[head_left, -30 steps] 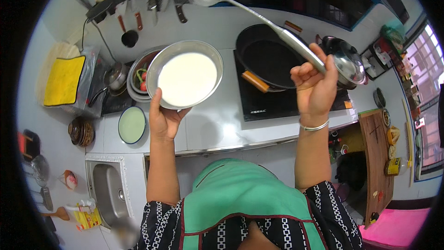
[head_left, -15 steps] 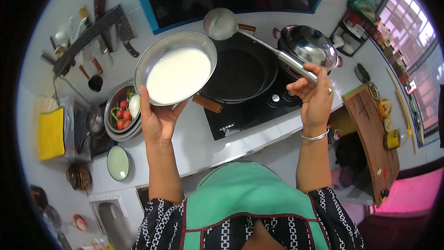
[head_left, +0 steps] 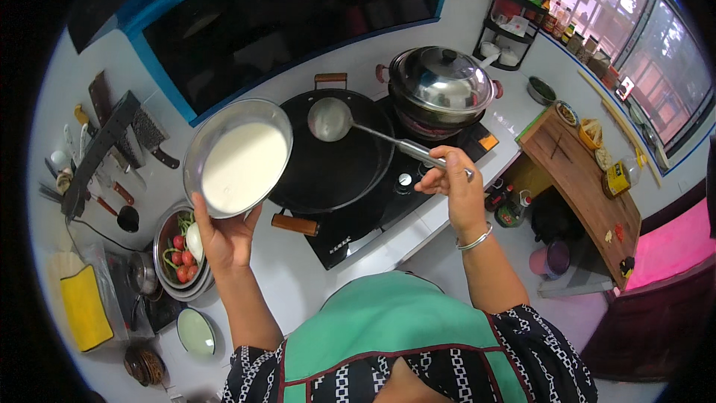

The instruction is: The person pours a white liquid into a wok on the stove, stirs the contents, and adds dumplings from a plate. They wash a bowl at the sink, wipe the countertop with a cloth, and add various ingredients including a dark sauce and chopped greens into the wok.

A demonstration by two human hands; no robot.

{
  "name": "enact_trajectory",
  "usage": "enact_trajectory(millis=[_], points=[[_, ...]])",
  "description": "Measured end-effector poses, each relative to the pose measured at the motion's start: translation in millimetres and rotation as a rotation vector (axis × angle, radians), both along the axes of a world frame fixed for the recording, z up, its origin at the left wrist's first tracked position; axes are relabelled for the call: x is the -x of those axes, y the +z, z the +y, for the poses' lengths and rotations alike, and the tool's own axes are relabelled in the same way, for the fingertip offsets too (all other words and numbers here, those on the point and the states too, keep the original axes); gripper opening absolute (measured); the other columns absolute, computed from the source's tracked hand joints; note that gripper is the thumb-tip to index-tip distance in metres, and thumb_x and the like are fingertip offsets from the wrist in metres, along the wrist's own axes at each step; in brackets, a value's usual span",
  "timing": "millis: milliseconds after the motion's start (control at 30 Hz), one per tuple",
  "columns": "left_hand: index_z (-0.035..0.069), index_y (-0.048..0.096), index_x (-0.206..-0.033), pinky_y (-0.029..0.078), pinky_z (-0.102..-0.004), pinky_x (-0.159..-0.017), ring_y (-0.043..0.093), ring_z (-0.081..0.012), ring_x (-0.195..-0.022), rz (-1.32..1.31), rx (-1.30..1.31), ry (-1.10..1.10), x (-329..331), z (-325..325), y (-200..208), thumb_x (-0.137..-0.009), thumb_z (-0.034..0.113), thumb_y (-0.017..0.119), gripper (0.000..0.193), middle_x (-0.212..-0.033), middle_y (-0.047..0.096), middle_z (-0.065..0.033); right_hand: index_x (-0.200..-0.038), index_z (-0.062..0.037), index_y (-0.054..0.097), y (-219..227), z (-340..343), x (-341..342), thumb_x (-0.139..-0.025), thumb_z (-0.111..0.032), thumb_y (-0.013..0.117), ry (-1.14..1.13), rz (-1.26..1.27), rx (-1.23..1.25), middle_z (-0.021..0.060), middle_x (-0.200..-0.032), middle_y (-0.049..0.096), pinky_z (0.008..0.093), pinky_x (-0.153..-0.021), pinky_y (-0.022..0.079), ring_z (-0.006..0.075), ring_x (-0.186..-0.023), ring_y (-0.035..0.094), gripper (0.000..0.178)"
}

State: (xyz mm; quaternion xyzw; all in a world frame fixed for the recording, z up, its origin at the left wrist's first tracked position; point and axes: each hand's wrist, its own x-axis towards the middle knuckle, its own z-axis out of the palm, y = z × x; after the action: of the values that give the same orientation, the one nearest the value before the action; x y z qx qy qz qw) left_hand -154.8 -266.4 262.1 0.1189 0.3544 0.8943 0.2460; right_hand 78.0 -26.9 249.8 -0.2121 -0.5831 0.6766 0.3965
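Steel-coloured from end to end, the ladle [head_left: 410,148] has come down since a second ago: then its cup was raised to the top of the view, near the knives on the wall; now it hangs over the black wok [head_left: 335,179]. Its long axis runs slantwise, the cup pointing left and away from the person, the butt of the handle toward the lower right. The right hand [head_left: 456,188] grasps that handle near its end, the thumb and fingers closed about it. Whether the cup touches the wok cannot be told.

At the wok's left stands the metal bowl [head_left: 211,130], held aloft in the left hand [head_left: 227,246], the thumb on the near rim and the fingers underneath. A second ago it appeared well apart from the wok; now its right edge overlaps the wok's left side in view. Its outline is oval, longest from upper right to lower left. White liquid [head_left: 245,168] lies in it, with bare wall showing along the left and far sides.

Farther out, the wok sits on the black stove [head_left: 328,246], a lidded pot [head_left: 440,86] to its right. At the far left, red vegetables [head_left: 180,259] lie in a basin [head_left: 162,235], with a pale green dish [head_left: 196,332] nearer the person
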Motion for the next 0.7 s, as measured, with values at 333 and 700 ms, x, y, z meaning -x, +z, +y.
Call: enact_trajectory(millis=[333,700], points=[[0.006,0.038,-0.129,0.059,-0.0426,-0.072,0.059,-0.0285,-0.101,0.0,0.031,0.126,-15,25,8,-0.088,0.048,0.051,0.06,-0.12,0.052,-0.0154,-0.097,-0.0019,0.061,6,24,8,-0.092,-0.026,0.051,0.01,-0.113,-0.405,0.0026,-0.064,0.059,0.0224,-0.056,0.046,0.0086,-0.061,0.059,0.026],[0.01,0.039,-0.131,0.056,-0.0452,-0.076,0.055,-0.0298,-0.107,-0.027,-0.015,0.056,-14,33,0,-0.088,0.044,0.052,0.056,-0.126,0.049,-0.015,-0.097,-0.0016,0.061,-9,29,8,-0.092,-0.023,0.052,0.047,-0.032,-0.261,0.0025,-0.069,0.06,0.0216,-0.058,0.047,0.0081,-0.063,0.06,0.023]])
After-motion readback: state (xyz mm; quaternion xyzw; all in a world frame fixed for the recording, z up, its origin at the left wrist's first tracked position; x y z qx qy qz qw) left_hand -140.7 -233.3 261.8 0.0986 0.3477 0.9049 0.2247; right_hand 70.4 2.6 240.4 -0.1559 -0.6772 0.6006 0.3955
